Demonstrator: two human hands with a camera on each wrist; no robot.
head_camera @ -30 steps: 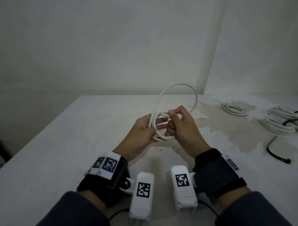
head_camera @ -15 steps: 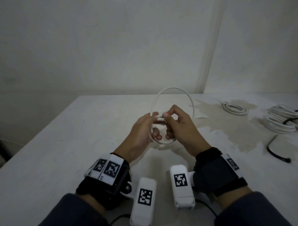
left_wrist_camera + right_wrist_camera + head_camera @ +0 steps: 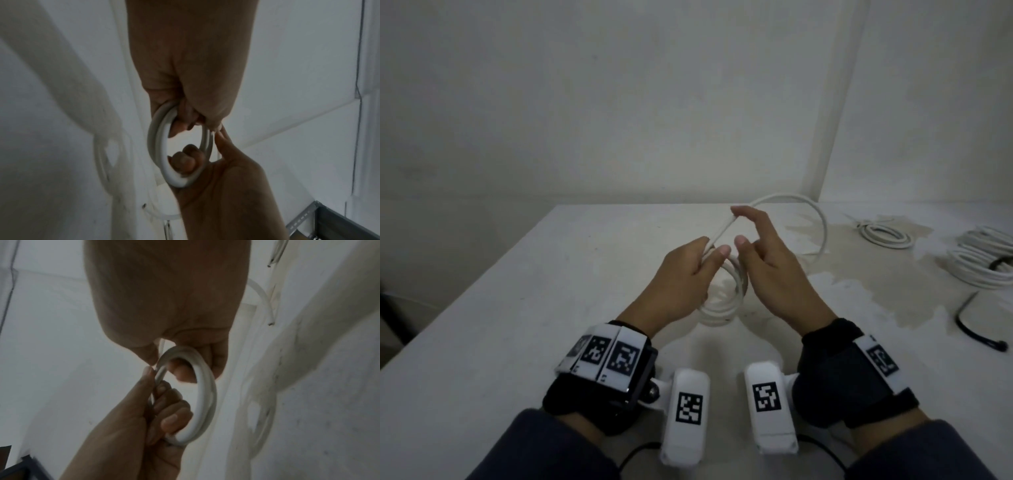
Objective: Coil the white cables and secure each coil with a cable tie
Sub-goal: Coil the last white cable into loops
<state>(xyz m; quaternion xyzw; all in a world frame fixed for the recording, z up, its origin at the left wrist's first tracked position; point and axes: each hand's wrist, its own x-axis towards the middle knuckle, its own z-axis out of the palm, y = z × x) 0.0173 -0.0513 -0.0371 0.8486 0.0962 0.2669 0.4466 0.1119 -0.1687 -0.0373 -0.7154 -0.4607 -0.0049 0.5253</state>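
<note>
A small coil of white cable (image 3: 722, 308) hangs between both hands above the table (image 3: 517, 308). My left hand (image 3: 709, 263) grips the coil's left side, thumb on top. My right hand (image 3: 743, 236) has its lower fingers hooked through the coil (image 3: 162, 162), and its straight index finger lifts a strand. From that fingertip the loose cable sweeps in a wide loop (image 3: 823, 233) to the right. In the right wrist view the coil (image 3: 205, 394) rings a right finger while the left fingers curl round its side. The cable's free end shows there, off the hands.
Two more white cable coils lie on the table at the right, a small one (image 3: 883, 234) and a bigger bundle (image 3: 983, 263). A black cable tie (image 3: 969, 325) lies in front of the bundle. Walls close off the table's far side.
My right index finger has risen from the pinch at the coil's top and carries a strand up. The big loop above the hands has swung down to the right.
</note>
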